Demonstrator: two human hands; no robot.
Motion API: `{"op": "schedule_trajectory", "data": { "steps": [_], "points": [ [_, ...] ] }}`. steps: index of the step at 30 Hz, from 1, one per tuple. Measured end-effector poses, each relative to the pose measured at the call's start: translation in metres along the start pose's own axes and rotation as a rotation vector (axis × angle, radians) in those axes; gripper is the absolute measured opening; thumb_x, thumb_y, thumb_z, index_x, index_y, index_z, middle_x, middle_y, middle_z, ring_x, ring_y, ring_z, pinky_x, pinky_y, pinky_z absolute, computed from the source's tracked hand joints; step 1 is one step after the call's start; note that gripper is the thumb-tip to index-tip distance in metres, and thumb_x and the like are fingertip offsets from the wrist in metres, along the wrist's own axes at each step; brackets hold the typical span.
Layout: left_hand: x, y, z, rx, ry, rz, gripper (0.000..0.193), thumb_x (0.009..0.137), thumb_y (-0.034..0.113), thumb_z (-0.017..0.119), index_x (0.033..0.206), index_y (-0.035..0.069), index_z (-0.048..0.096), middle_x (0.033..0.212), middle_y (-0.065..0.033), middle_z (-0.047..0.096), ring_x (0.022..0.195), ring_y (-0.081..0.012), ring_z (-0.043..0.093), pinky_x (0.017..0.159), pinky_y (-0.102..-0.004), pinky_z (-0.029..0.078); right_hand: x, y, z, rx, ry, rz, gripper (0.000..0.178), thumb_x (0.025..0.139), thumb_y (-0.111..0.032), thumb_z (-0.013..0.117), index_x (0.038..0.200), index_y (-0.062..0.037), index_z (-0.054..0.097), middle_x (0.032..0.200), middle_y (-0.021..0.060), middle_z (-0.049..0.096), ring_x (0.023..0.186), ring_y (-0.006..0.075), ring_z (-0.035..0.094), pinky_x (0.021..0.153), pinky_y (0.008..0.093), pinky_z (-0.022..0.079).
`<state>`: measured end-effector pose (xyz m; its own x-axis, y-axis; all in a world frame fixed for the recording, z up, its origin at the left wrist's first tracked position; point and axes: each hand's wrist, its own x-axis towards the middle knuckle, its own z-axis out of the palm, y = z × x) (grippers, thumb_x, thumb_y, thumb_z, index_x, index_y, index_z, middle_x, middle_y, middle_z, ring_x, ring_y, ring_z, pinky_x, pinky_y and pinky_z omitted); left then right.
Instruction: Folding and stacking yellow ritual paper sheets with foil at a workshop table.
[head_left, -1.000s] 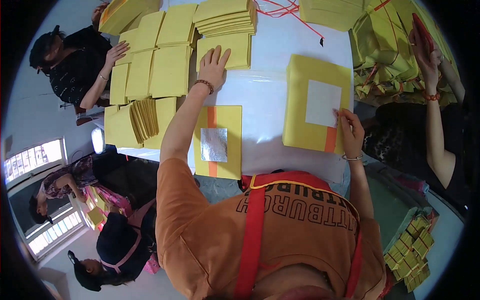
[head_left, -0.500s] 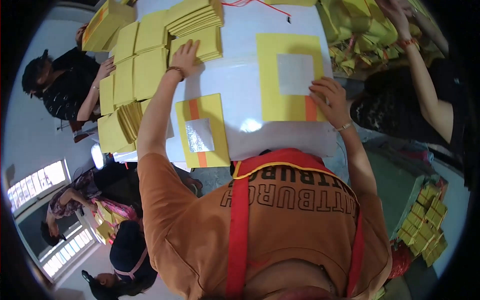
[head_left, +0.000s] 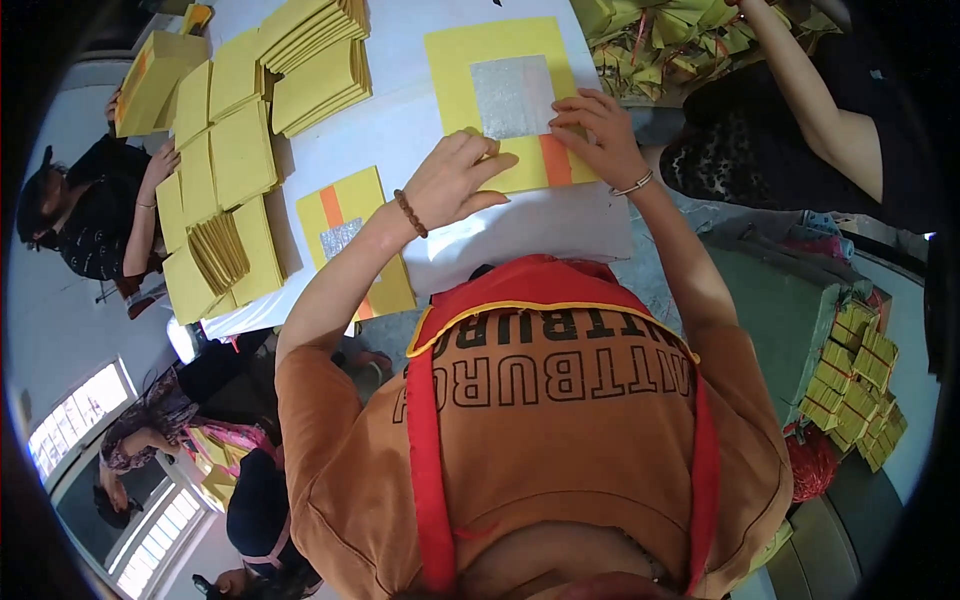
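A stack of yellow paper sheets (head_left: 455, 100), with a silver square (head_left: 505, 95) and an orange stripe (head_left: 556, 160), lies flat near the table's front edge. Over its near left edge is my left hand (head_left: 455, 178), fingers loosely bent and thumb apart. My right hand (head_left: 603, 135) rests at the near right edge, fingers spread beside the silver square. Neither hand visibly grips anything. To the left, partly behind my left forearm, lies a smaller yellow piece (head_left: 358, 188) with its own silver patch and orange stripe.
Stacks of folded yellow paper (head_left: 245, 155) cover the left of the white table (head_left: 410, 150). A person (head_left: 95, 210) reaches in from the left; another (head_left: 800, 150) stands at right beside a yellow paper heap (head_left: 680, 50). Tied yellow bundles (head_left: 850, 380) lie lower right.
My left hand has left the folded yellow stack and come right to the sheets' near left edge. My right hand stays at their right edge. The whole view has shifted.
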<state>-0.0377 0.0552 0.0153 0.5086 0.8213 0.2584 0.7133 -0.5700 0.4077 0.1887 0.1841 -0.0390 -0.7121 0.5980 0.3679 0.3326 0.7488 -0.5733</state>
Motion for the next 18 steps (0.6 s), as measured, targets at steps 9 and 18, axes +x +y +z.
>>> {"op": "schedule_trajectory", "data": {
  "steps": [9,18],
  "points": [
    [0.004,-0.004,-0.004,-0.41,0.049,-0.247,0.016,0.082,0.014,0.06,0.092,0.001,0.062,0.078,-0.0103,0.056,0.072,-0.0211,0.054,0.062,-0.0295,0.043,-0.014,0.0,0.002,0.883,0.053,0.436,0.032,0.092,-0.023,0.044,0.1,0.0036,0.06,0.119,0.0067,0.054,0.106,0.0134,0.05,0.092,0.0262,0.037],
    [0.006,-0.002,-0.003,-0.533,0.057,-0.584,0.019,0.087,0.017,0.054,0.088,-0.002,0.058,0.068,-0.0026,0.053,0.061,-0.0077,0.046,0.055,-0.024,0.039,-0.017,0.01,0.009,0.927,0.056,0.371,0.035,0.092,-0.025,0.044,0.111,0.0019,0.056,0.122,0.0079,0.051,0.107,0.0145,0.048,0.092,0.0267,0.036]
  ]
}}
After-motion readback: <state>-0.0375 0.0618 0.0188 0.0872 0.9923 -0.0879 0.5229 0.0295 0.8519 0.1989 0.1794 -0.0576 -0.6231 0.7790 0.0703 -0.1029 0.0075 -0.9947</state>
